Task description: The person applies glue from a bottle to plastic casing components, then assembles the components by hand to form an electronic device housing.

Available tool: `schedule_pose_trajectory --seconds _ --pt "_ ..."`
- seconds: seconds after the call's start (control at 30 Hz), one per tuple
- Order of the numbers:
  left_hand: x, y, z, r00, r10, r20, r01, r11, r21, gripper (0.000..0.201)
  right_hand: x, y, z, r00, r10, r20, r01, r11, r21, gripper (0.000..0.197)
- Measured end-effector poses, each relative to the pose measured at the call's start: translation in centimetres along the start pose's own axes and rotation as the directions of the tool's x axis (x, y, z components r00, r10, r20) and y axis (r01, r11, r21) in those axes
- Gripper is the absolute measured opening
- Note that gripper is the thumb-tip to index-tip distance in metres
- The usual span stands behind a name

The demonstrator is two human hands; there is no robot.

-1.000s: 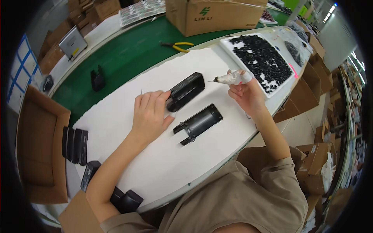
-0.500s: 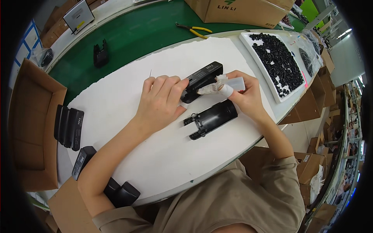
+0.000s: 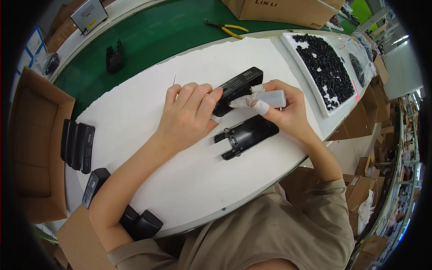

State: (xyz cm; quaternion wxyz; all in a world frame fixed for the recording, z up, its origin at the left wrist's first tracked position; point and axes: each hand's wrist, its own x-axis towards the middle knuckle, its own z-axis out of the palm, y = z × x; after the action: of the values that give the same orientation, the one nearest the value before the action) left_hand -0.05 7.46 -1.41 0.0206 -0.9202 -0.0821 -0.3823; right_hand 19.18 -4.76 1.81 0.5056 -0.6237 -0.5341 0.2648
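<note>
The black housing (image 3: pixel 242 82) lies near the middle of the white sheet (image 3: pixel 180 193), its near end held down by the left hand (image 3: pixel 185 118), whose fingers are curled over it with the thumb low along its side. The left forearm slants up from the lower left, the back of the hand turned upward. The right hand (image 3: pixel 290 108) comes in from the lower right with the elbow bent, its fingers wrapped round a translucent bottle (image 3: pixel 275 98); the bottle's white-wrapped front end is at the housing's side, though its tip is hidden. White covers sit on both thumbs. Just below, a black shell (image 3: pixel 254 135) with a forked end lies on the sheet. The sheet covers part of a green counter (image 3: pixel 153 38), where yellow-handled pliers (image 3: pixel 231 29) and a black forked piece (image 3: pixel 114 58) rest farther off. To the right stands a white tray (image 3: pixel 305 76) of small black parts (image 3: pixel 325 67); to the left, an open carton (image 3: pixel 36 144) beside a row of black housings (image 3: pixel 78 146). Loaded shelves (image 3: pixel 400 189) line the room's right side.
</note>
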Motion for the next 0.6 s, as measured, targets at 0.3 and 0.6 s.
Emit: schedule_pose_trajectory --seconds 0.3,0.6 --pt "-0.2 -0.1 -0.2 0.999 -0.018 0.026 0.019 0.999 -0.031 0.066 0.0 -1.0 -0.3 0.999 -0.044 -0.024 0.043 0.998 -0.035 0.03" --pt "0.7 -0.3 -0.4 0.973 -0.157 0.169 0.167 0.985 -0.051 0.06 -2.6 3.8 -7.7 0.955 0.229 -0.19 -0.003 0.646 0.763 0.031"
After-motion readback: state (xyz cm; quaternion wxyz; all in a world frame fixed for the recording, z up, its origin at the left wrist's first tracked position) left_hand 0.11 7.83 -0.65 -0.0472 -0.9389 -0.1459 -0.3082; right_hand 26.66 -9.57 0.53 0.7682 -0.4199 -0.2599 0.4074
